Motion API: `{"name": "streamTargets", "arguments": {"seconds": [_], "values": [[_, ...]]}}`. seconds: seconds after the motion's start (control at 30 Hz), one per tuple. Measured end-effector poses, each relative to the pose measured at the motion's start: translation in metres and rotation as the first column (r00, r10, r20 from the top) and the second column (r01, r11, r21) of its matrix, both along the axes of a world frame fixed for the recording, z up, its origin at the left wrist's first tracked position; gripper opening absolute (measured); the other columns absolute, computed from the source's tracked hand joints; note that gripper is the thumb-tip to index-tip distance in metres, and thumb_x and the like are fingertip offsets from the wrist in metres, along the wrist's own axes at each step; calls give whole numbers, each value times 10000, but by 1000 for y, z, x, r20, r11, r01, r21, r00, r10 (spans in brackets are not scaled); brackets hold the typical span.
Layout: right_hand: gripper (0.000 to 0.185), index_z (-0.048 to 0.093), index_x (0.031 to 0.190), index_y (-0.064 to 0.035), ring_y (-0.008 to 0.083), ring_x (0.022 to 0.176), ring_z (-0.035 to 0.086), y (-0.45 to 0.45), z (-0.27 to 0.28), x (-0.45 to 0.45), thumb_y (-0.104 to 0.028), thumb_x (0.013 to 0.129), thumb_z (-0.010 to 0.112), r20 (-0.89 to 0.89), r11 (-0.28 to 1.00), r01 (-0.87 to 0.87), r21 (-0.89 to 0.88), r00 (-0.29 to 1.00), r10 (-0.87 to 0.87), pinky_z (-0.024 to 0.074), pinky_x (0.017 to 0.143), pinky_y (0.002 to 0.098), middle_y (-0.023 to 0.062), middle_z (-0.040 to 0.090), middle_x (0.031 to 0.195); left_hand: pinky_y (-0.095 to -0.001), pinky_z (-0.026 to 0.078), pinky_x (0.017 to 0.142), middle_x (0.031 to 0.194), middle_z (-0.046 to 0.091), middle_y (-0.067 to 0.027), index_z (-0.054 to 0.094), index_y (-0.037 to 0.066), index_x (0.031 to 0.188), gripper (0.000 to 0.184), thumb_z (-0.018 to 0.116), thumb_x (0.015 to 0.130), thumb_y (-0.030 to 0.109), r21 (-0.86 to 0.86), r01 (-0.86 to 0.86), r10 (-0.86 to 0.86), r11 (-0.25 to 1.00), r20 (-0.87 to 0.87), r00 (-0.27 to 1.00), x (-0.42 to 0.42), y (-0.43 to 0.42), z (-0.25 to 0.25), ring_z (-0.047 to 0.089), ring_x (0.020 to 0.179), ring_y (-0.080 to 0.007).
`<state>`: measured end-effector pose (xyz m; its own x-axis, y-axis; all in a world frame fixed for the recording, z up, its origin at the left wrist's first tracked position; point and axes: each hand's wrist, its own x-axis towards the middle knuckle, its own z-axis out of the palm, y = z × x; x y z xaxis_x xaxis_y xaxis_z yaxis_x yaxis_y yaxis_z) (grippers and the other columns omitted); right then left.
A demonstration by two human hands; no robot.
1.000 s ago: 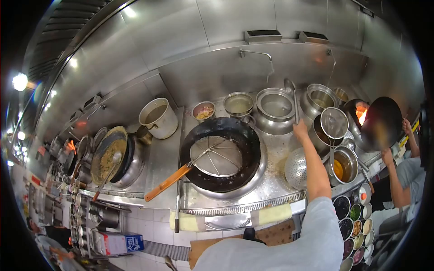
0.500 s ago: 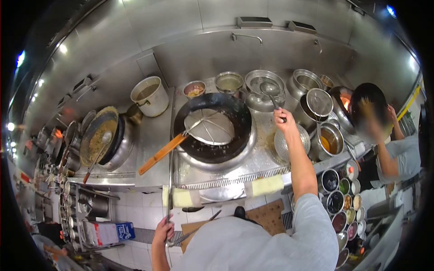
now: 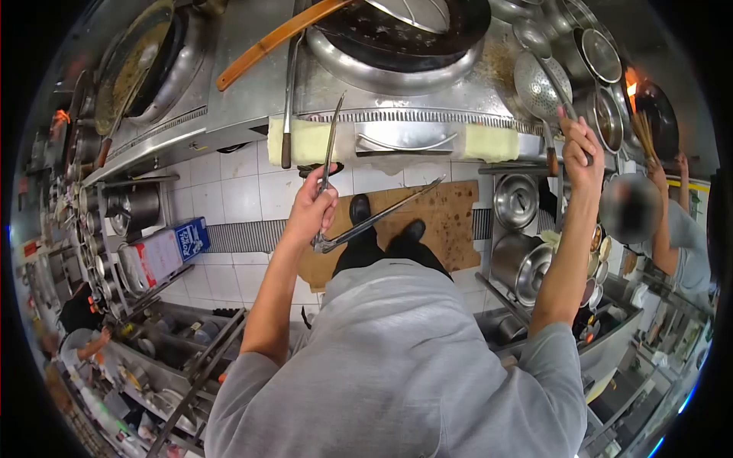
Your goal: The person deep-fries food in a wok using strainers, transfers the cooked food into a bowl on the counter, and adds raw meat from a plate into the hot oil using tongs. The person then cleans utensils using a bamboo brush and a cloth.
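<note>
My left hand (image 3: 313, 204) is closed around one arm of long metal tongs (image 3: 374, 223), hinged near my wrist and spread in a V above the floor. My right hand (image 3: 582, 149) grips the dark handle of a ladle (image 3: 532, 37), whose bowl is near the stove's back right. Just left of that handle lies a perforated strainer (image 3: 540, 82) with a wooden grip. Up front, a black wok (image 3: 458, 49) sits on a metal ring, holding a mesh skimmer (image 3: 408, 11) with a long wooden handle. A wooden-ended metal tool (image 3: 287, 114) hangs over the stove edge.
Yellow folded cloths (image 3: 490, 143) lie along the stove's front edge. A second wok (image 3: 137, 69) with a ladle is at left. Lidded pots (image 3: 516, 201) stand low at right. A co-worker (image 3: 676, 221) at right works beside a flame. Cardboard (image 3: 450, 221) covers the floor underfoot.
The view has tilted down. My left hand has risen with the tongs, whose arms show spread apart. My right hand has drawn the ladle back from the pot behind.
</note>
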<state>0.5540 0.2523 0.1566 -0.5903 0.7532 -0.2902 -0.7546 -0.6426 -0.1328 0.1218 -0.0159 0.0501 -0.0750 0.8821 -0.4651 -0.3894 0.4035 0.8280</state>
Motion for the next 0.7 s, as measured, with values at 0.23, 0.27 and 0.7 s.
{"name": "streamTargets", "arguments": {"seconds": [0.23, 0.27, 0.7], "values": [[353, 393, 1224, 132, 14, 439, 382, -88, 6, 39, -132, 992, 368, 93, 998, 26, 53, 995, -31, 278, 321, 208, 15, 448, 749, -220, 334, 349, 702, 478, -20, 382, 77, 1352, 455, 497, 912, 80, 97, -54, 61, 994, -63, 996, 68, -11, 10, 364, 392, -66], [338, 408, 1208, 127, 10, 444, 384, -95, 5, 47, -129, 990, 375, 85, 997, 11, 76, 996, -17, 280, 320, 203, 12, 442, 748, -218, 342, 359, 701, 480, -15, 379, 84, 1352, 454, 505, 916, 94, 151, -117, 119, 982, -4, 993, 76, -2, 23, 389, 414, -65], [217, 484, 1088, 50, 11, 450, 407, -146, 7, 104, -124, 971, 431, 101, 993, -57, 107, 994, 46, 293, 326, 210, 3, 455, 740, -250, 388, 439, 596, 445, 19, 528, 64, 1085, 217, 535, 870, 83, 285, -47, 55, 958, -21, 998, 222, 86, 51, 426, 465, -90]]}}
